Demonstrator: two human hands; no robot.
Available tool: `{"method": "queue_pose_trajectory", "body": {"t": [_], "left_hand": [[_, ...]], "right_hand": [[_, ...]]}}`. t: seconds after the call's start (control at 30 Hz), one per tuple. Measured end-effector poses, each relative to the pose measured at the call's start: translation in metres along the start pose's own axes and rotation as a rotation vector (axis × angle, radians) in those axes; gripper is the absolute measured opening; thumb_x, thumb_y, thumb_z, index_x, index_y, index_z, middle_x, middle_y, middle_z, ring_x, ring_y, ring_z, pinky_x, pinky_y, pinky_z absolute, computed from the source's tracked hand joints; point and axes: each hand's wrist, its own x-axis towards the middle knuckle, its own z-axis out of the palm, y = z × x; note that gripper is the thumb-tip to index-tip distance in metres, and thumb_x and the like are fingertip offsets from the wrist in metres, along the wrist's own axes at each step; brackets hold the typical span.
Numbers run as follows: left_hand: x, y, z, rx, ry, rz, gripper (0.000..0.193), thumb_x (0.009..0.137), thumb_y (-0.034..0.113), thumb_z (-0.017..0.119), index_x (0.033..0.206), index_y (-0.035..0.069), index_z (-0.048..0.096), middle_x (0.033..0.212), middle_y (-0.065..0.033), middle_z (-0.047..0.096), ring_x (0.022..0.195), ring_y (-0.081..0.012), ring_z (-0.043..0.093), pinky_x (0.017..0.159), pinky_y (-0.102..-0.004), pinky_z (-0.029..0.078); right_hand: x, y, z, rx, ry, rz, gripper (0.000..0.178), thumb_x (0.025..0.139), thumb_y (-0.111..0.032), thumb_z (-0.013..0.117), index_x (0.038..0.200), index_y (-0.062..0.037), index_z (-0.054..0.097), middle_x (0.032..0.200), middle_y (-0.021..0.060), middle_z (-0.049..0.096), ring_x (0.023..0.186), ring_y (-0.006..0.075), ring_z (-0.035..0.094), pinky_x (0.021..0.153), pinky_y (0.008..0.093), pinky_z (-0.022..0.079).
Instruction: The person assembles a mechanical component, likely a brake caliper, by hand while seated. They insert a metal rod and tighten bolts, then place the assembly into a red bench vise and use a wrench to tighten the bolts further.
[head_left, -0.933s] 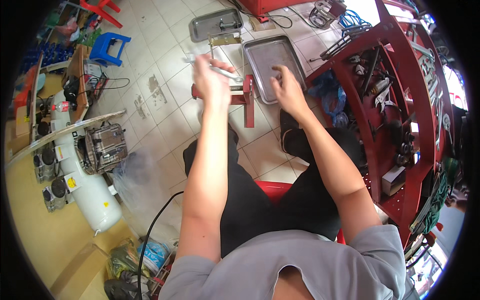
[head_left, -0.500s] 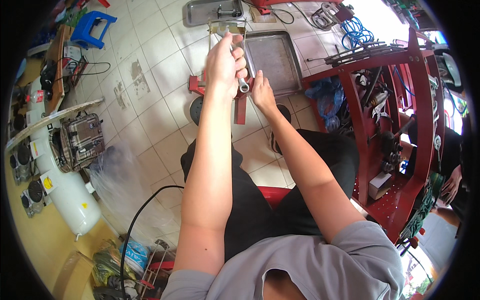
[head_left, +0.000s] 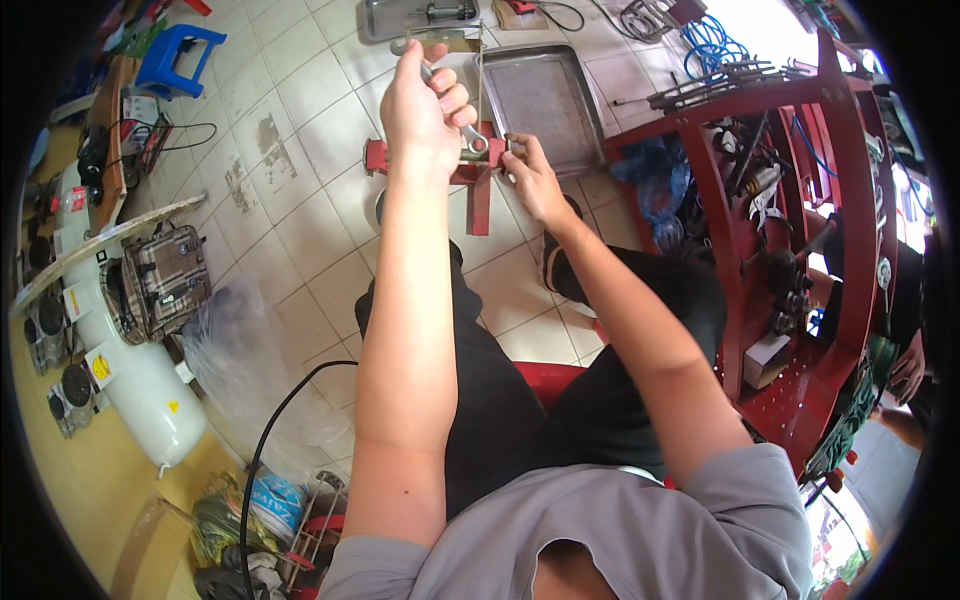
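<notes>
My left hand is closed around a combination wrench, its ring end showing below the fingers. That ring end overlaps the crossbar of a red metal stand, between my knees and the trays; whether it sits on a fastener I cannot tell. My right hand has its thumb and fingertips drawn together at the right end of the crossbar, around a small part mostly hidden by the fingers. A thin metal frame with an upper plate rises behind my left hand.
A shallow metal tray lies beyond my right hand, and a smaller tray holds metal parts. A red tool rack stands close on the right. At left are a blue stool, a white tank and a plastic sheet.
My left hand with the wrench has moved slightly left, bringing the ring end down over the crossbar. My right hand's fingers have curled from nearly straight to pinching at the crossbar's end.
</notes>
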Motion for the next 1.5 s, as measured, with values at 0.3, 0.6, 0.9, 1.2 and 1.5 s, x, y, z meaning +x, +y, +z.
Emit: {"method": "queue_pose_trajectory", "body": {"t": [0.3, 0.6, 0.9, 1.2, 1.5], "left_hand": [[-0.001, -0.001, 0.002, 0.065, 0.051, 0.036, 0.028, 0.095, 0.035, 0.047, 0.097, 0.008, 0.050, 0.060, 0.0064, 0.033, 0.046, -0.0050, 0.028, 0.044, -0.0224, 0.023], [0.001, -0.005, -0.001, 0.131, 0.056, 0.049, 0.028, 0.095, 0.034, 0.050, 0.100, 0.007, 0.049, 0.060, 0.0062, 0.032, 0.046, -0.0043, 0.027, 0.043, -0.0217, 0.023], [0.004, -0.008, -0.007, 0.255, 0.065, 0.022, 0.028, 0.095, 0.034, 0.050, 0.101, 0.006, 0.050, 0.059, 0.0063, 0.032, 0.045, -0.0040, 0.028, 0.043, -0.0212, 0.024], [0.018, -0.011, -0.010, 0.236, 0.138, -0.061, 0.031, 0.097, 0.037, 0.045, 0.101, 0.007, 0.049, 0.061, 0.0060, 0.030, 0.046, -0.0045, 0.026, 0.042, -0.0214, 0.023], [0.058, 0.000, -0.067, 0.211, 0.235, -0.157, 0.029, 0.098, 0.037, 0.042, 0.098, 0.009, 0.051, 0.059, 0.0066, 0.027, 0.045, -0.0046, 0.024, 0.041, -0.0219, 0.021]], "right_hand": [[-0.013, -0.074, -0.036, -0.747, -0.118, -0.087, 0.048, 0.079, -0.020, 0.061, 0.122, -0.0020, 0.051, 0.089, 0.0207, 0.063, 0.086, 0.0353, 0.062, 0.077, 0.0421, 0.048], [-0.015, -0.073, -0.044, -0.756, -0.296, -0.242, 0.026, 0.078, -0.020, 0.062, 0.095, -0.0009, 0.065, 0.079, 0.0203, 0.063, 0.075, 0.0368, 0.063, 0.070, 0.0447, 0.049], [-0.006, -0.066, -0.039, -0.562, -0.173, -0.115, 0.043, 0.080, -0.021, 0.061, 0.117, -0.0008, 0.050, 0.082, 0.0212, 0.064, 0.077, 0.0377, 0.063, 0.070, 0.0458, 0.049], [-0.129, 0.021, 0.010, -0.442, -1.874, 0.865, 0.064, 0.089, -0.053, 0.049, 0.117, 0.0043, 0.055, 0.104, 0.0203, 0.061, 0.080, 0.0303, 0.062, 0.067, 0.0476, 0.052], [-0.175, 0.015, 0.064, -0.220, -1.642, 0.436, 0.048, 0.085, -0.038, 0.060, 0.117, -0.0030, 0.055, 0.112, 0.0198, 0.061, 0.106, 0.0357, 0.057, 0.091, 0.0437, 0.043]]}}
